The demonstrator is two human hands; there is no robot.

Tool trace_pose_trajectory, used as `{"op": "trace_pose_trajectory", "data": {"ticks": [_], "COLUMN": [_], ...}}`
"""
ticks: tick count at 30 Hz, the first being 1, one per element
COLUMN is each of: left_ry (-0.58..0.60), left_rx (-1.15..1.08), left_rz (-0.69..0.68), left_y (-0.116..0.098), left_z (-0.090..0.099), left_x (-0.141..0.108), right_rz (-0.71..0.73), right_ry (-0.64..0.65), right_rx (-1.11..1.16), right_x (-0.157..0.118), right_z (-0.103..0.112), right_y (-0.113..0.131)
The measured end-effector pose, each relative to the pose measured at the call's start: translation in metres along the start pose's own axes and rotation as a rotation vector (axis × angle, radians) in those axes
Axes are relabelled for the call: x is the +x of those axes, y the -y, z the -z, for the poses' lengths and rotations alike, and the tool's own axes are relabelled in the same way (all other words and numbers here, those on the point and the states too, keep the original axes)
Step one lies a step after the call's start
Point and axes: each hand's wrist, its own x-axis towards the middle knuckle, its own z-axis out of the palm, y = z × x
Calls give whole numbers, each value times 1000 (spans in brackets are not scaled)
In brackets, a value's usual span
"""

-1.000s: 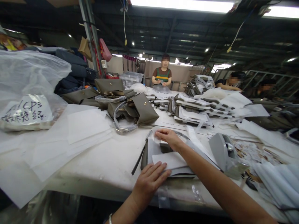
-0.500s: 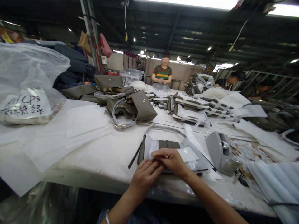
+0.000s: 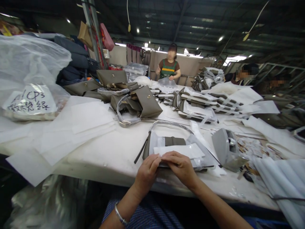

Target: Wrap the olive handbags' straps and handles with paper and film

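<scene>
An olive handbag (image 3: 175, 141) lies on the white table in front of me, its handle wrapped in clear film and arched toward the far side. White foam strips (image 3: 179, 150) lie across the bag. At the bag's near edge, my left hand (image 3: 148, 171) has its fingers pressed together at the left end of the white strip. My right hand (image 3: 179, 167) is beside it, fingertips closed on the same edge and nearly touching the left. What exactly the fingertips pinch is hidden.
More olive bags (image 3: 147, 103) sit at the back left, near a clear plastic sack (image 3: 30, 73). White sheets (image 3: 92, 116) cover the left. A grey tape dispenser (image 3: 225, 148) stands right. Across the table is a person (image 3: 169, 68) beside stacked wrapped bags (image 3: 197, 106).
My left hand has drawn its fingers in from a flatter pose, and both hands now sit at the bag's near edge. The person opposite has moved their hands apart.
</scene>
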Motion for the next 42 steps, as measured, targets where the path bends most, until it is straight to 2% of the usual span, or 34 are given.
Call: {"op": "trace_pose_trajectory", "data": {"ticks": [4,8,10,13,15,17,20,23,26,29,32,36,39,42], "left_ry": [11,43,56,70,97,127,136,114,104,118,129,155,204,231], "left_rx": [-47,-44,-7,37,64,88,88,72,65,78,81,20,-30,-51], "left_rz": [64,44,6,-98,-138,-135,-128,-136,-138,-143,-151,-108,-79,-63], "left_y": [1,1,2,3,4,5,5,6,6,6,7,6,6,6], "left_z": [0,2,3,3,3,3,3,2,1,1,2,5,7,7], "left_x": [-1,2,3,3,2,2,2,1,1,1,2,1,1,2], "right_rz": [106,173,139,-32,-122,-142,-150,-115,-59,-67,-48,87,204,211], "right_ry": [-14,36,118,242,205,178,369,551,610,587,440,128,110,159], "right_rx": [-52,-64,-59,-88,-184,-337,-516,-535,-513,-511,-446,-289,-242,-350], "right_x": [-7,-9,-5,13,32,52,75,88,97,98,76,7,-45,-74], "right_z": [-2,1,8,22,31,34,24,2,-16,-14,2,22,20,2], "right_y": [-3,-2,2,5,-3,-18,-44,-59,-61,-54,-35,-1,11,5]}}
